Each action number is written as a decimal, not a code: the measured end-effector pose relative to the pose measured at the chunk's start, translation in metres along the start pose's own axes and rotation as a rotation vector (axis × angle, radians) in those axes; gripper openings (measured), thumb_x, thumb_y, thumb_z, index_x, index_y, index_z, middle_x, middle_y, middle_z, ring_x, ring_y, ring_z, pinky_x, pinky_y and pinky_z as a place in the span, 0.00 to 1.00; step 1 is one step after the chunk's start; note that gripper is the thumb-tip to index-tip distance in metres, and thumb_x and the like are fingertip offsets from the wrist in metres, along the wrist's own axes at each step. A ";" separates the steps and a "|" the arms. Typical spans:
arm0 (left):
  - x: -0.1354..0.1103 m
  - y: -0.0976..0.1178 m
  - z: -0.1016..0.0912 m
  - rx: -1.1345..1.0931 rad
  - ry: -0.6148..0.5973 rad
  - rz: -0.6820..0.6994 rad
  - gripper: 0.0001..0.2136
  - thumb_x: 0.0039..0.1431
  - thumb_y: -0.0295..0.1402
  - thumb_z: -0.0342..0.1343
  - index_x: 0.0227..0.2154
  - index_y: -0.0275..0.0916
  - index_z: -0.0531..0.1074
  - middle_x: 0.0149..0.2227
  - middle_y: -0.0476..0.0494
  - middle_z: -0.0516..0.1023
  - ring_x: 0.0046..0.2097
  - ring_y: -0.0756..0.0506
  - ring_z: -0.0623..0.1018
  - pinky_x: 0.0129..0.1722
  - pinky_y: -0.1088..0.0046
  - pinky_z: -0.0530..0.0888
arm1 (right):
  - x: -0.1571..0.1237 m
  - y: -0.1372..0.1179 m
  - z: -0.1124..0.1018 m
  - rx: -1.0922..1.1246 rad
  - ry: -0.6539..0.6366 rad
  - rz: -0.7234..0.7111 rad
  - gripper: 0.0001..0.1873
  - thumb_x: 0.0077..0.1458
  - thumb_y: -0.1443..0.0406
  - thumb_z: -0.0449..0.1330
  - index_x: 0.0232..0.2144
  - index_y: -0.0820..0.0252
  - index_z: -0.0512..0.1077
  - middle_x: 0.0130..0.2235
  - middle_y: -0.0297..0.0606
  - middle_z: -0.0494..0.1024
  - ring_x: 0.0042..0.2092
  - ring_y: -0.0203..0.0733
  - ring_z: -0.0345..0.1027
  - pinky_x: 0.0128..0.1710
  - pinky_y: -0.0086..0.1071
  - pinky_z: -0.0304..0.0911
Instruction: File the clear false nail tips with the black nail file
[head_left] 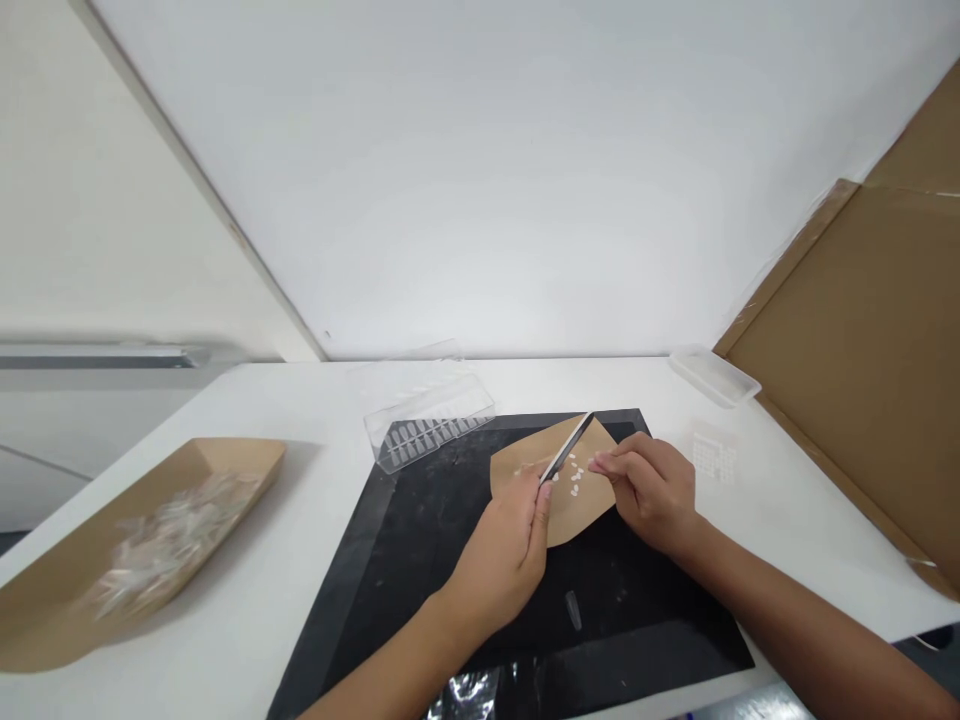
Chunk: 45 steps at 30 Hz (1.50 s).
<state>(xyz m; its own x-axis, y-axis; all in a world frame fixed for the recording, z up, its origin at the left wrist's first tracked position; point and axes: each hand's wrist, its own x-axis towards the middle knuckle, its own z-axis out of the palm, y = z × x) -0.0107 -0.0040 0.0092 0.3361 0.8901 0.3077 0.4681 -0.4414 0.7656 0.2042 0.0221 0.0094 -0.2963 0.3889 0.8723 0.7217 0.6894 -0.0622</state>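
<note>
Left hand (499, 560) pinched around one pair of black tweezers (566, 448), grip shut firmly on them, thumb and fingers together near the lower end. Upper end of the tweezers reaching the top edge of one sheet of kraft paper (529, 468), angled across it. Right hand (649, 492) right beside, grip open and loose with nothing in it, fingertips (598, 462) resting on that same sheet. Tiny white pieces (574, 478) scattered on the paper between both hands, around eight, though too small for an exact count. Paper lying on a black mat (420, 545), close to the mat's top edge.

One more clear piece (574, 610) alone on the mat below the hands. Crinkly shiny plastic (469, 692) at the mat's near edge. One clear plastic case (427, 422) at the mat's top-left edge, two rows of what look like nail tips inside. Off to the left on the white tabletop (315, 400), one kraft tray (142, 550) with a heap of clear pieces. To the right, one shallow white tray (712, 376), one faint see-through sheet of small pieces (712, 456), plus a big cardboard panel (847, 350) standing against the wall.
</note>
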 end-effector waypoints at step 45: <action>-0.002 0.001 0.009 0.289 0.005 0.114 0.17 0.77 0.34 0.38 0.45 0.38 0.74 0.40 0.38 0.83 0.41 0.40 0.85 0.42 0.61 0.82 | -0.006 -0.014 0.020 0.136 0.016 0.256 0.10 0.66 0.72 0.61 0.32 0.56 0.69 0.28 0.33 0.75 0.30 0.38 0.69 0.33 0.36 0.59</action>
<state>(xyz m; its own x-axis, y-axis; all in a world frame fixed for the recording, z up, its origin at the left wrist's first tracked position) -0.0040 -0.0075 0.0040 0.3960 0.8333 0.3857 0.6407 -0.5517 0.5340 0.1832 0.0224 -0.0045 -0.1046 0.5524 0.8270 0.6808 0.6459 -0.3454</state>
